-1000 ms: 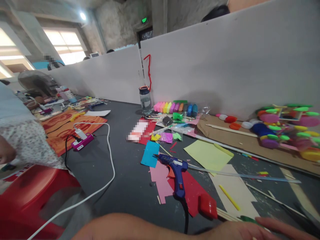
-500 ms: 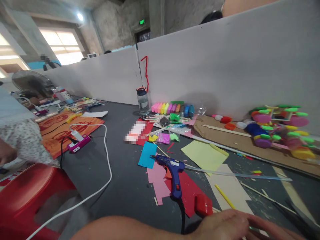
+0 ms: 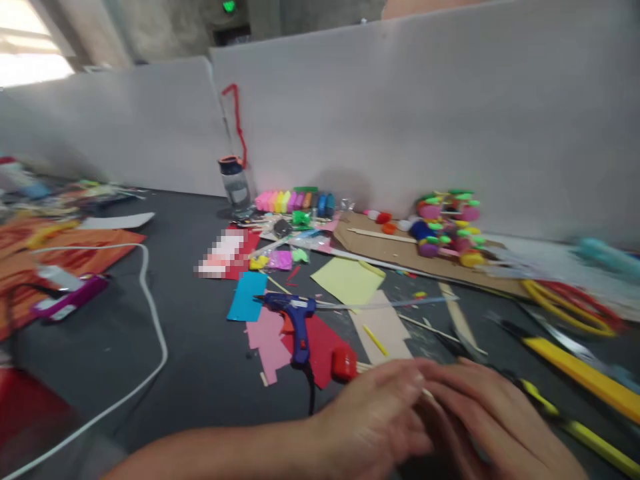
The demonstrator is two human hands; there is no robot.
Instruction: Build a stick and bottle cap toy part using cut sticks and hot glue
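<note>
My left hand (image 3: 373, 420) and my right hand (image 3: 500, 417) meet low in the picture, right of centre, with their fingertips close together and curled. A thin pale tip (image 3: 428, 395) shows between the fingers; what it belongs to is hidden. Just beyond my left hand lies a red block (image 3: 345, 363) with pale sticks at its right side, running behind the hand. To the left of it, a blue glue gun (image 3: 299, 327) rests on its side on pink paper (image 3: 270, 357) and red paper (image 3: 320, 337), a clear glue stick (image 3: 400, 304) in its back.
Beyond lie yellow paper (image 3: 347, 279), cardboard (image 3: 365, 240) with a colourful wheeled model (image 3: 445, 223), clay pieces (image 3: 295, 201) and a glass jar (image 3: 236, 187) before a grey partition (image 3: 400, 113). A yellow cutter (image 3: 580, 373) lies at right, a white cable (image 3: 159, 333) at left.
The view has swung right, so the table's things shift left. My right hand now shows fully beside my left hand, and tools at the right have come into view.
</note>
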